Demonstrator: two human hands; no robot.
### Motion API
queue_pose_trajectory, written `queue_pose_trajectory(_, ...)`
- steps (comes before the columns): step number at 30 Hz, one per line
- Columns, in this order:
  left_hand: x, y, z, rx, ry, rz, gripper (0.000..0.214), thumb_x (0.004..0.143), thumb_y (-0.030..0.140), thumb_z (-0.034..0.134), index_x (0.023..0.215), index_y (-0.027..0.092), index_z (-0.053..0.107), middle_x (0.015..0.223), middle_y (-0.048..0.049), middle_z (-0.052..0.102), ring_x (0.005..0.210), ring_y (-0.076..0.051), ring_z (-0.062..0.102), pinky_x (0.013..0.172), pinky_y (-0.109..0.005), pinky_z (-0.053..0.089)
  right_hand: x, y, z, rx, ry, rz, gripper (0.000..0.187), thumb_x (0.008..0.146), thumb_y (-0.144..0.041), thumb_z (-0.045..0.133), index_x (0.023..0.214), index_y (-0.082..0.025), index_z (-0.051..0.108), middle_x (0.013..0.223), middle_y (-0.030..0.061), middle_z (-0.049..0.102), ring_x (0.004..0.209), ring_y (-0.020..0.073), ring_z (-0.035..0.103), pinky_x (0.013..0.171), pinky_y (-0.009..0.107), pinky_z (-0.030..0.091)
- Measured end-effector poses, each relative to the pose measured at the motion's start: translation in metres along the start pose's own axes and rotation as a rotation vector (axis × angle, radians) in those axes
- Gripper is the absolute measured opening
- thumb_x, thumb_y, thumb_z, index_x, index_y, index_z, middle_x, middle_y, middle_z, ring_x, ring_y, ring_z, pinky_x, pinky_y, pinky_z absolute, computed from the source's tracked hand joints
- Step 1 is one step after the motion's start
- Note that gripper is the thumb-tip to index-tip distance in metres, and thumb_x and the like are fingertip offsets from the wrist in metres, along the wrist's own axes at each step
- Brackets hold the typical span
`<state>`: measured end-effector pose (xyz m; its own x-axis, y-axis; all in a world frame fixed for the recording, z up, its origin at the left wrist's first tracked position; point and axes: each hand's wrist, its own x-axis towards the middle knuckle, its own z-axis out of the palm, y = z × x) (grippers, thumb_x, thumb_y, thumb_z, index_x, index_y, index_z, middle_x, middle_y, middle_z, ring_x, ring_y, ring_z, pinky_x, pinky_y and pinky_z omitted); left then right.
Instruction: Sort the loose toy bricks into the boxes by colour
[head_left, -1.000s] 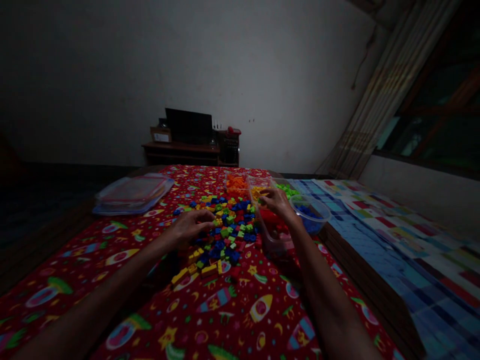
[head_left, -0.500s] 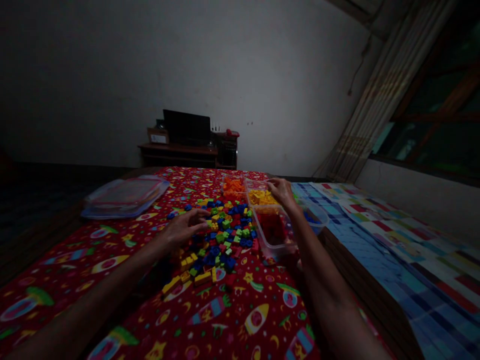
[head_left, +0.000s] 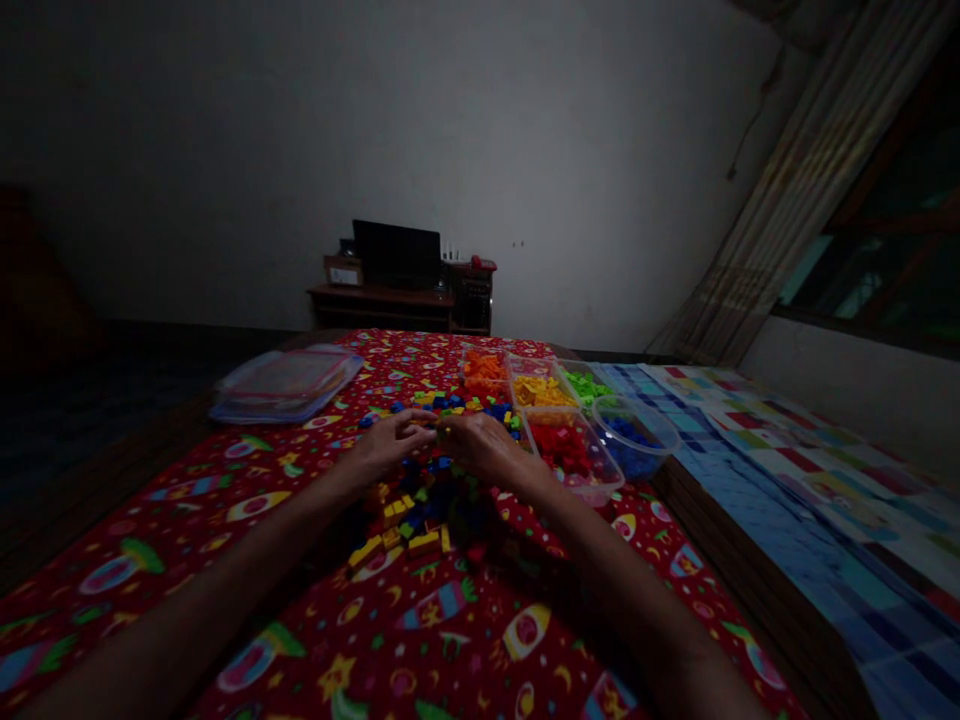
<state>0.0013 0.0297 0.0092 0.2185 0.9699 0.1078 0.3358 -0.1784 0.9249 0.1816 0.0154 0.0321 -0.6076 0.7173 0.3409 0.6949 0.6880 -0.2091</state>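
Note:
My left hand (head_left: 390, 443) is over the pile of mixed toy building bricks (head_left: 424, 543), fingers stretched out with a gap between them. Close beside its fingertips is my right hand (head_left: 487, 447), its fingers bent together and pointing into the same pile. Whatever is between the right fingertips is too dark and small to make out. The pile holds blue, green, yellow and red bricks. To the right stand clear boxes of sorted bricks: orange bricks (head_left: 484, 367), yellow bricks (head_left: 541, 391), green bricks (head_left: 587, 387) and red bricks (head_left: 561, 447). A round tub (head_left: 660, 440) contains blue bricks.
Stacked clear plastic lids (head_left: 289, 382) lie at the left edge of the red patterned cloth (head_left: 322, 620). A bed with a checked sheet (head_left: 750, 510) is on the right. Against the far wall stands a desk with a monitor (head_left: 397, 252). The light is dim.
My right hand has moved left from above the yellow box to the pile, beside my left hand. The green and blue bricks are now uncovered. The view has shifted slightly.

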Motion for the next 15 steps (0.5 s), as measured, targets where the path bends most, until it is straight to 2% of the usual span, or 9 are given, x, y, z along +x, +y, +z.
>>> queue_pose_trajectory(2,0.001,0.000,0.001,0.076,-0.012,0.065,0.062,0.061,0.065,0.062,0.101,0.018,0.063,0.073,-0.0031,0.071,0.070,-0.023,0.067,0.067,-0.037,0.054,-0.004,0.009,-0.003,-0.039,0.030,0.024,0.027,0.085,-0.017,0.051,0.108,-0.016,0.063,0.080,0.0065,0.067,0.067,0.0136,0.056,0.059,0.022,0.032)
queue_pose_trajectory(5,-0.002,0.005,-0.005,0.278,-0.022,0.180,0.053,0.066,0.063,0.059,0.095,0.020,0.068,0.087,-0.0058,0.073,0.080,-0.025,0.066,0.073,-0.036,0.053,-0.008,0.032,-0.014,-0.117,0.111,0.145,0.026,0.086,-0.019,0.049,0.106,-0.016,0.065,0.080,0.0073,0.068,0.068,0.0146,0.057,0.060,0.023,0.033)
queue_pose_trajectory(9,-0.008,0.017,-0.031,0.493,-0.200,0.214,0.046,0.067,0.061,0.058,0.091,0.024,0.072,0.096,-0.0038,0.073,0.089,-0.025,0.066,0.078,-0.032,0.052,-0.010,0.076,-0.041,-0.216,0.249,0.367,0.027,0.087,-0.023,0.046,0.102,-0.016,0.067,0.084,0.0085,0.070,0.073,0.0159,0.060,0.064,0.024,0.038)
queue_pose_trajectory(12,-0.008,0.016,-0.052,0.601,-0.161,0.224,0.053,0.071,0.065,0.053,0.098,0.023,0.071,0.106,-0.0057,0.071,0.097,-0.027,0.064,0.085,-0.034,0.050,-0.009,0.114,-0.064,-0.295,0.311,0.587,0.028,0.086,-0.024,0.046,0.101,-0.017,0.069,0.094,0.0116,0.070,0.084,0.0196,0.063,0.070,0.026,0.042)
queue_pose_trajectory(15,-0.013,-0.004,-0.061,0.693,-0.099,0.250,0.063,0.076,0.068,0.044,0.112,0.021,0.065,0.116,-0.0097,0.066,0.105,-0.029,0.060,0.091,-0.038,0.047,-0.009,0.148,-0.082,-0.368,0.302,0.801,0.029,0.084,-0.024,0.048,0.102,-0.016,0.070,0.103,0.0160,0.068,0.092,0.0241,0.064,0.074,0.029,0.045)
